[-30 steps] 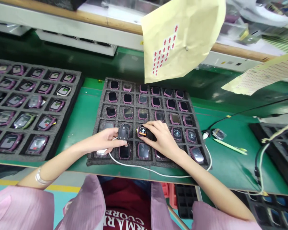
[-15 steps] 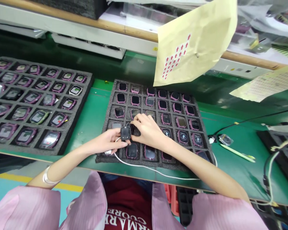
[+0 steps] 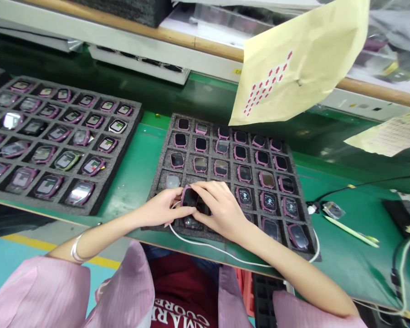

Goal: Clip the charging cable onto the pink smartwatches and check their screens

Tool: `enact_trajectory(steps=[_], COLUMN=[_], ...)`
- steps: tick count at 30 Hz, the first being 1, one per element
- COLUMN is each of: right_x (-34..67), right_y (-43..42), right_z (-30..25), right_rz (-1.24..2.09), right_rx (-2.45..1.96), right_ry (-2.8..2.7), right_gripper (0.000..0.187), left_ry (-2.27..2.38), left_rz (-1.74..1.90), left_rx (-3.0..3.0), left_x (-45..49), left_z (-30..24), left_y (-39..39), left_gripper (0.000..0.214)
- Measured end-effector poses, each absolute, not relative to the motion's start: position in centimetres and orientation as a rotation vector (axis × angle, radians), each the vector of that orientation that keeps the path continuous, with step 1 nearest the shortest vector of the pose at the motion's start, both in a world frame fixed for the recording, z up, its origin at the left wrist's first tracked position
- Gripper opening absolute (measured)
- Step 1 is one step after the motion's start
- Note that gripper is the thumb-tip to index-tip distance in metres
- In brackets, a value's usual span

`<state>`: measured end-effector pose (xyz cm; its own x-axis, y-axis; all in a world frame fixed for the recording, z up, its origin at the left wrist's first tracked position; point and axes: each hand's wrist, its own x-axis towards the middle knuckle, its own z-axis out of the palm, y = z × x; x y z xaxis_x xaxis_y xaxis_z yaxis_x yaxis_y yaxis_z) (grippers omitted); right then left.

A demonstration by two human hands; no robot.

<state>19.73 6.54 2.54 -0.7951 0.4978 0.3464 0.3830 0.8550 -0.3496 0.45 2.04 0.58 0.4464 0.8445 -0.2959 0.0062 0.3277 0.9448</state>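
Grip: left hand (image 3: pixel 162 210) and right hand (image 3: pixel 222 210) both pinch watch (image 3: pixel 190 197) | over foam tray (image 3: pixel 166 152) | shirt (image 3: pixel 181 287) print, partly legible: "CUORE"

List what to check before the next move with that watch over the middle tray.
1. Hold on the watch: ok, left hand and right hand both grip it.
2. Its screen lit: not ok, it looks dark.
3. White cable plugged into it: cannot tell, the hands hide the end.
4. Cable unsnagged: ok, it lies loose along the front of the foam tray.
5. Free cell beneath: cannot tell, covered.
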Motion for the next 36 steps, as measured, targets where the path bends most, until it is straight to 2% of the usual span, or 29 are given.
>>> enact_trajectory(steps=[5,17,36], right_x=[20.3,21.8,22.3], right_y=[6.7,9.2,8.2], right_z=[1.5,1.0,0.2], right_rz=[0.358,0.532,0.735], right_rx=[-0.617,-0.342,-0.426], right_ry=[-2.531,-2.431,-2.383], right_gripper=[0.036,0.047,0.048], left_ry=[1.047,0.916,0.983], left_rz=[0.873,0.919,0.957], left_rx=[1.13,0.864,0.933], left_x=[1.4,3.4,3.9], left_z=[-0.3,0.7,0.0], left_y=[1.3,1.5,0.8], left_gripper=[0.031,0.029,0.036])
